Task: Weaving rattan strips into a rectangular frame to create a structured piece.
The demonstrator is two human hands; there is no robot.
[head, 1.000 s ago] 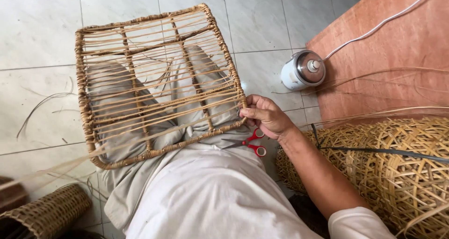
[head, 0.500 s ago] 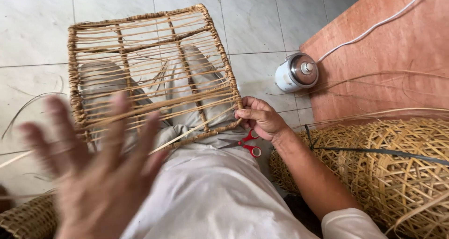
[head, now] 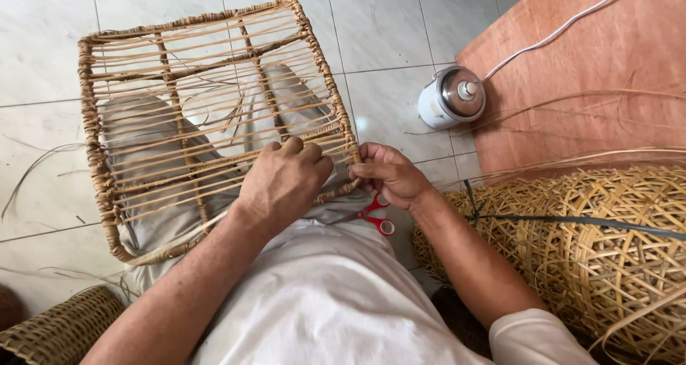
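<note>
Both hands on rattan frame [head: 207, 122] near edge: left hand [head: 282, 183] fingers curled over strands, right hand [head: 389, 173] pinching corner rim. Red scissors [head: 375, 215] just below frame.

no packages, labels, signs, screens visible

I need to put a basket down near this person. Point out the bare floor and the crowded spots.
Bare tiles lie beyond the rattan frame, up to the small pot; more lie left of the frame, with loose strands. It is crowded at the lap, where the left hand, right hand and red scissors meet, and by the woven baskets.
</note>
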